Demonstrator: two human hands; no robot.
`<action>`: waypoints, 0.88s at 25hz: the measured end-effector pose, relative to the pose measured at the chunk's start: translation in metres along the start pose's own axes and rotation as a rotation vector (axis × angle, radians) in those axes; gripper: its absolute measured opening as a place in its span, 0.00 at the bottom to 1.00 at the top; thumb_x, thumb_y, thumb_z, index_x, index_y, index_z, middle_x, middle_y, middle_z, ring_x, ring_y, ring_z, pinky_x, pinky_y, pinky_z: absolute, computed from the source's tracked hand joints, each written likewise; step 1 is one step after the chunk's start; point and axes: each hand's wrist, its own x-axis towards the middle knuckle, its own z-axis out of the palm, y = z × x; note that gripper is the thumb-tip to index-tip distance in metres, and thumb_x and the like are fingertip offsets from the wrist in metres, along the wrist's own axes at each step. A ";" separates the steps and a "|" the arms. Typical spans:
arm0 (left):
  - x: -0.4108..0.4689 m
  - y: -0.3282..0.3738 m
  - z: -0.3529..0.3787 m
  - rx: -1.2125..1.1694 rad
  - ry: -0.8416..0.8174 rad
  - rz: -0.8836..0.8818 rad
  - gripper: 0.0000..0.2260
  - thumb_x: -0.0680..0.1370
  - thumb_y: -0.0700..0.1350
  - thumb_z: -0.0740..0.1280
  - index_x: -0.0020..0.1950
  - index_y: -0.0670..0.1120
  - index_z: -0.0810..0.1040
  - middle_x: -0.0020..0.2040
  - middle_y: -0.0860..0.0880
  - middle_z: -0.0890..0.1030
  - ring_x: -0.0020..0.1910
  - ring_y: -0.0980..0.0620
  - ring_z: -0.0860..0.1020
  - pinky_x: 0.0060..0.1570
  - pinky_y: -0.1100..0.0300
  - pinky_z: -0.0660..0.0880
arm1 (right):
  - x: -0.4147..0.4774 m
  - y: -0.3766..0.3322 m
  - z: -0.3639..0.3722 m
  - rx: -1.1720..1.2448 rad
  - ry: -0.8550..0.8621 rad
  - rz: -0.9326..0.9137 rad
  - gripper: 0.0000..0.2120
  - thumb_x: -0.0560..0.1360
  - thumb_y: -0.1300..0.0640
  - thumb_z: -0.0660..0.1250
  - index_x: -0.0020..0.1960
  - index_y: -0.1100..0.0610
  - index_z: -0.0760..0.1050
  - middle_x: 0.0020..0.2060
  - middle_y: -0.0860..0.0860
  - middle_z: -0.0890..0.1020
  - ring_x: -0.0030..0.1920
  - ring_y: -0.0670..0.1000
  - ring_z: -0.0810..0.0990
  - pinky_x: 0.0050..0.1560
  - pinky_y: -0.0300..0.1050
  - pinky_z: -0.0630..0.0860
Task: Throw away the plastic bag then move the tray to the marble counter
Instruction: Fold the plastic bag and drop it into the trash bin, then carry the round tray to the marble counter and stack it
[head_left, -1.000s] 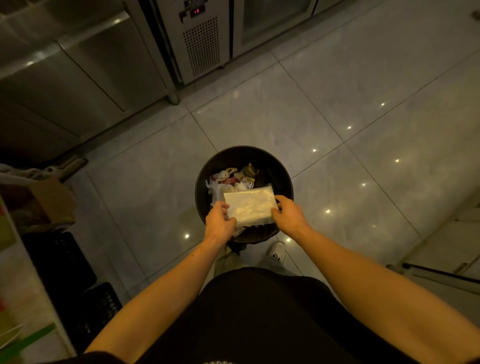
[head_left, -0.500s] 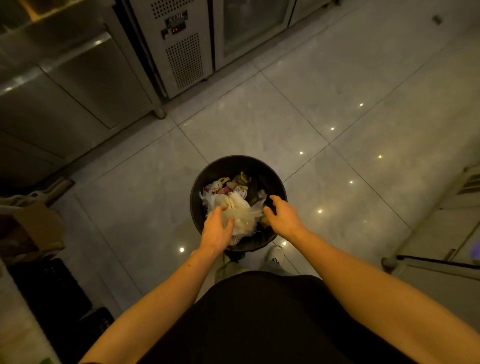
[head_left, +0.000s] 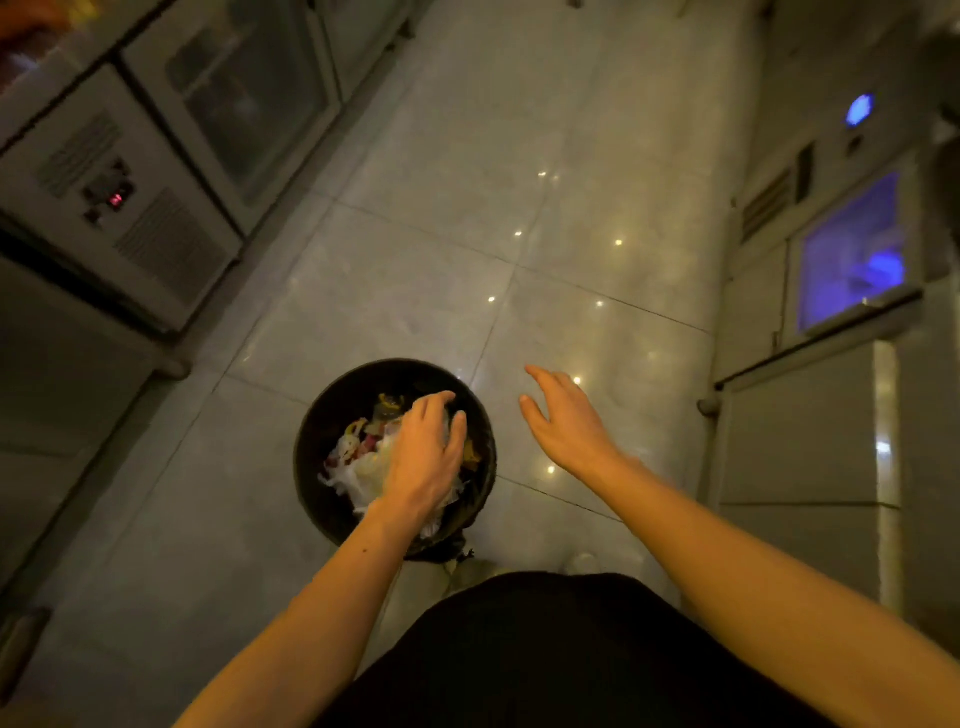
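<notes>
- Steel-fronted fridge unit (head_left: 130, 218) runs along the left edge, a small red display lit on its vented panel.
- Black round bin (head_left: 317, 441) stands on the pale tiled floor (head_left: 441, 249), between the fridge unit and the cabinets opposite.
- Crumpled clear plastic bag (head_left: 366, 470) lies inside the bin on top of mixed rubbish, whitish and creased.
- Left hand (head_left: 426, 457) is over the bin's mouth, palm down, fingers curled loosely on the bag; whether it grips or only presses the plastic I cannot tell.
- Right hand (head_left: 563, 423) hangs above the floor just right of the bin, fingers spread wide and holding nothing.
- Grey cabinet (head_left: 800, 426) lines the right side, with a blue-lit glass window (head_left: 852, 260) above it.
- Tray and marble counter are out of view.
</notes>
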 end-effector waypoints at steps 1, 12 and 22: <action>0.004 0.011 0.005 0.020 -0.026 0.048 0.18 0.82 0.50 0.58 0.69 0.44 0.71 0.67 0.45 0.74 0.66 0.47 0.71 0.64 0.55 0.68 | -0.007 0.010 -0.010 -0.023 0.046 0.012 0.24 0.81 0.48 0.57 0.76 0.53 0.62 0.70 0.56 0.70 0.70 0.56 0.69 0.67 0.52 0.69; -0.072 0.227 0.180 0.134 -0.401 0.799 0.17 0.81 0.51 0.58 0.66 0.43 0.74 0.63 0.44 0.77 0.61 0.44 0.75 0.60 0.52 0.72 | -0.243 0.209 -0.118 0.023 0.630 0.506 0.25 0.79 0.48 0.60 0.74 0.56 0.66 0.68 0.58 0.72 0.66 0.61 0.73 0.64 0.56 0.72; -0.293 0.368 0.373 0.308 -0.801 1.361 0.19 0.80 0.54 0.57 0.67 0.46 0.72 0.63 0.45 0.76 0.62 0.44 0.75 0.61 0.48 0.73 | -0.533 0.349 -0.105 0.147 1.002 1.066 0.27 0.80 0.46 0.59 0.77 0.50 0.59 0.72 0.56 0.65 0.70 0.56 0.66 0.65 0.53 0.70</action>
